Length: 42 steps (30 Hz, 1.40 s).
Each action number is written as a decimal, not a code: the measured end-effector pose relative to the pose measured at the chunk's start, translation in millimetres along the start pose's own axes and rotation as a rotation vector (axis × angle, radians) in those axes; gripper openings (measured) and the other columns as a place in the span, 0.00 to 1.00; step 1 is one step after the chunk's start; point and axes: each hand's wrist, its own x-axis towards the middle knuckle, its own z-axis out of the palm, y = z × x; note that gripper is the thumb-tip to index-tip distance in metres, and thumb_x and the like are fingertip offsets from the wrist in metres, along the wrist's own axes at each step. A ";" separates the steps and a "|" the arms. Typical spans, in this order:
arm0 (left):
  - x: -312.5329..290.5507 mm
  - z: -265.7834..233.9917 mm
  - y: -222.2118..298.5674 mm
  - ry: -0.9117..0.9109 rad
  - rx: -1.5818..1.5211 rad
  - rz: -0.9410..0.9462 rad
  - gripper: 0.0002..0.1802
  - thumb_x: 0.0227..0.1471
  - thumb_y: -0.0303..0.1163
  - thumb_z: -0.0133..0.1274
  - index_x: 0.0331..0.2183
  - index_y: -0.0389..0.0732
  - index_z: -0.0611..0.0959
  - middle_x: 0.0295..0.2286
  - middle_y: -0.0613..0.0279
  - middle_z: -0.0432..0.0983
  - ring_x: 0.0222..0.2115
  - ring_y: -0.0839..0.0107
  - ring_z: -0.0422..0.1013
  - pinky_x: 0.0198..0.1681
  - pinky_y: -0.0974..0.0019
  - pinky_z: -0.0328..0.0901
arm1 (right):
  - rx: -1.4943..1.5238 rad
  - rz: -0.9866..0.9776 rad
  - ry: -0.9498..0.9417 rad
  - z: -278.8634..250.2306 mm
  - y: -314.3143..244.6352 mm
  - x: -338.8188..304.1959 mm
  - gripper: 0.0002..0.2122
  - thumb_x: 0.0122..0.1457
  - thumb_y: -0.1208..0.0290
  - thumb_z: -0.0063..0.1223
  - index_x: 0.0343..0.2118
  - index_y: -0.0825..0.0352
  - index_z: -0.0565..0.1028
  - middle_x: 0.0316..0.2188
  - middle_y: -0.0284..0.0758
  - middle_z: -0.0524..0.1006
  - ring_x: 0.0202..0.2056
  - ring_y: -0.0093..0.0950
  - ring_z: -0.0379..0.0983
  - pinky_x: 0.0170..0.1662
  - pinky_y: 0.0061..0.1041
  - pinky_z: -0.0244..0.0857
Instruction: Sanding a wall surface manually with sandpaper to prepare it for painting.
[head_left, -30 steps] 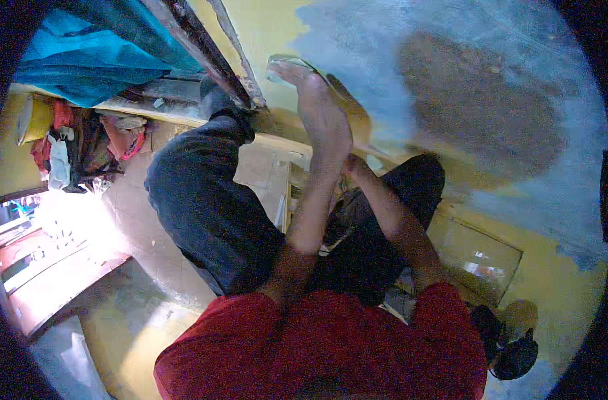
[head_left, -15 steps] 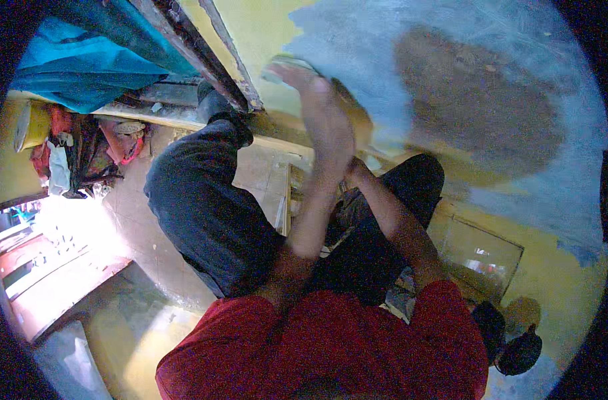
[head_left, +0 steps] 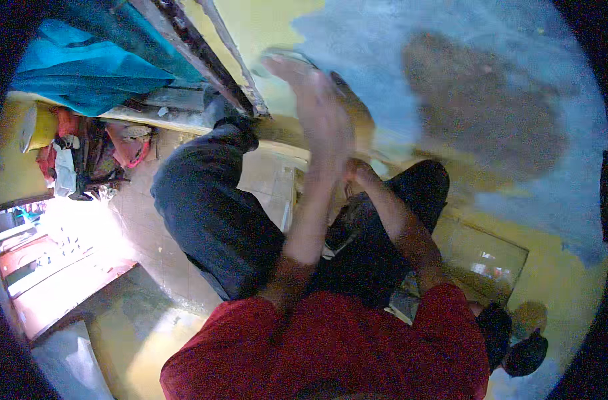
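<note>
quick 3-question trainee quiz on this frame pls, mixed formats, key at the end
1. True or false: the left hand is raised higher than the right hand.
2. What colour is the person's shirt? A green, B red, C white.
3. Fill in: the brown patch on the wall lies to the ____ of the left hand.
Key: 1 true; 2 B; 3 right.
</note>
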 end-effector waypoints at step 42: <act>26.8 -10.0 49.8 -0.180 -0.045 -0.019 0.38 0.73 0.53 0.27 0.61 0.25 0.62 0.61 0.32 0.53 0.64 0.45 0.50 0.68 0.49 0.45 | 0.121 0.041 0.040 -10.9 -2.7 -7.0 0.20 0.63 0.59 0.59 0.53 0.65 0.76 0.47 0.38 0.79 0.46 0.29 0.75 0.55 0.37 0.69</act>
